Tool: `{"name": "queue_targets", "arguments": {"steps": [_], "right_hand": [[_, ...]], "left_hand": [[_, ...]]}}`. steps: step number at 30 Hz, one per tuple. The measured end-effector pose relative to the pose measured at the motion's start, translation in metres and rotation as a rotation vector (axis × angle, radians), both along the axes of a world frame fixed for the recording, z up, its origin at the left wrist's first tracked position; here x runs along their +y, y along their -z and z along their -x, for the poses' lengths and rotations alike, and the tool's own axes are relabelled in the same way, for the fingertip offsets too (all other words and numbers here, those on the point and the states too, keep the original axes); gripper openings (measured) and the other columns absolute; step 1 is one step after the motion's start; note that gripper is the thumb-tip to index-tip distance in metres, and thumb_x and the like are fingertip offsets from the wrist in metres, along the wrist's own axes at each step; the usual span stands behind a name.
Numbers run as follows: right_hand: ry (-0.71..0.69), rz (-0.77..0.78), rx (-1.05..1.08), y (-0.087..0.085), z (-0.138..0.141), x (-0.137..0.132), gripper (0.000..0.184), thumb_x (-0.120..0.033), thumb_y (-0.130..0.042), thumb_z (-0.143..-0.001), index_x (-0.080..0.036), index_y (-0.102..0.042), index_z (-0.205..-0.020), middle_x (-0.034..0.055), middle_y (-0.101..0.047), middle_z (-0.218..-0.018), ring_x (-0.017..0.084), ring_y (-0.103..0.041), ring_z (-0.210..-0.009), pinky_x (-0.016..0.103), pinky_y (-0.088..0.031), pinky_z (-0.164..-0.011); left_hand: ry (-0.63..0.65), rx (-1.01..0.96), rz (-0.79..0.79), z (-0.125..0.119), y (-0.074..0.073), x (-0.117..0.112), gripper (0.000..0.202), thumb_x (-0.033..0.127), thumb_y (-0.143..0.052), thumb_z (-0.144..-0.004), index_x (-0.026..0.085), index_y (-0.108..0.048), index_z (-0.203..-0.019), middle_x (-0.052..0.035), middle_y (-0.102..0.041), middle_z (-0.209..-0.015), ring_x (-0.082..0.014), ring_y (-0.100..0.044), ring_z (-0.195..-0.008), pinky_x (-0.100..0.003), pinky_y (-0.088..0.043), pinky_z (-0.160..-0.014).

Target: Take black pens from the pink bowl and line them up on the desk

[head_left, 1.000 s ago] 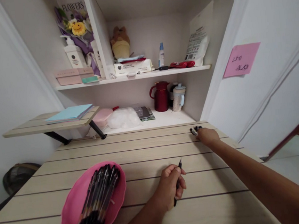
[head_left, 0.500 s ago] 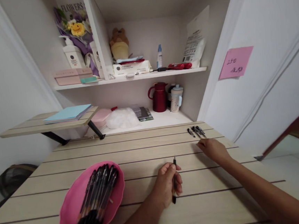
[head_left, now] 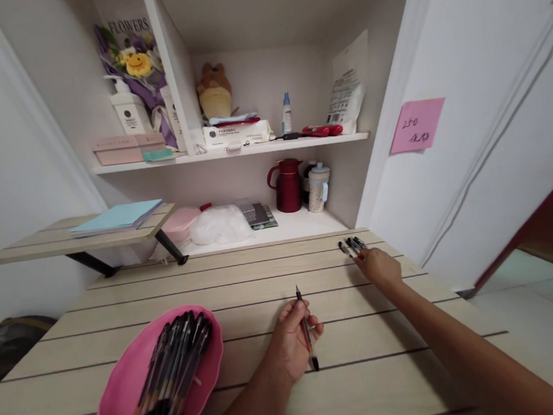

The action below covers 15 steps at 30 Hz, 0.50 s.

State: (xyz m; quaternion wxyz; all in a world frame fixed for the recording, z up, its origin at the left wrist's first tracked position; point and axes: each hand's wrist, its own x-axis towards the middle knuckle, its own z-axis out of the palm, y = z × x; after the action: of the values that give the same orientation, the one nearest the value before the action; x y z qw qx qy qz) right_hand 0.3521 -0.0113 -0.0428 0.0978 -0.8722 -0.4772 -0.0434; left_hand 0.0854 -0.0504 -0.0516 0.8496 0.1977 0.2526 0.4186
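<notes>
My left hand (head_left: 292,335) is closed around an uncapped pen (head_left: 307,331), its bare tip pointing up and away and its black end toward me. At the back right of the desk lies a small group of short black pieces that look like pen caps (head_left: 352,246). Over their near side is my right hand (head_left: 377,268), fingers bent and pressed together at the caps; what they pinch, if anything, is hidden. To the left of my left hand, a pink scalloped bowl (head_left: 109,393) holds a bundle of black pens (head_left: 174,371).
A small raised shelf (head_left: 23,246) with blue paper (head_left: 117,218) stands at the back left. Behind the desk, a white cabinet holds a red jug (head_left: 288,186), a cup (head_left: 319,187) and a plastic bag (head_left: 220,224). A pink note (head_left: 417,125) sticks to the right wall.
My right hand has moved forward onto the caps. The pen in my left hand has turned, its lower end now showing more. The whole view has shifted slightly.
</notes>
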Motion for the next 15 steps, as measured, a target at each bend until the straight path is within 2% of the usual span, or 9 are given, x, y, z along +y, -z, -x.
{"name": "queue_targets", "arguments": {"steps": [7,15], "right_hand": [[0.056,0.043,0.012,0.01,-0.008,0.031,0.037,-0.043,-0.042,-0.079,-0.017,-0.065,-0.091,0.0132,-0.064,-0.098,0.026,-0.061,-0.087,0.032,-0.043,-0.066],[0.042,0.078,0.002,0.017,-0.009,0.033,0.031,-0.032,-0.041,-0.079,-0.016,-0.064,-0.093,0.0138,-0.063,-0.099,0.027,-0.06,-0.09,0.035,-0.044,-0.069]], "left_hand": [[0.025,0.033,-0.017,-0.001,0.002,0.0,0.027,0.029,-0.073,-0.063,0.016,-0.055,-0.077,0.004,-0.052,-0.064,-0.007,-0.052,-0.055,-0.025,-0.042,-0.061],[0.043,0.034,-0.027,-0.001,0.001,0.0,0.026,0.028,-0.073,-0.062,0.016,-0.054,-0.075,0.0033,-0.052,-0.068,-0.0067,-0.05,-0.055,-0.025,-0.041,-0.059]]}}
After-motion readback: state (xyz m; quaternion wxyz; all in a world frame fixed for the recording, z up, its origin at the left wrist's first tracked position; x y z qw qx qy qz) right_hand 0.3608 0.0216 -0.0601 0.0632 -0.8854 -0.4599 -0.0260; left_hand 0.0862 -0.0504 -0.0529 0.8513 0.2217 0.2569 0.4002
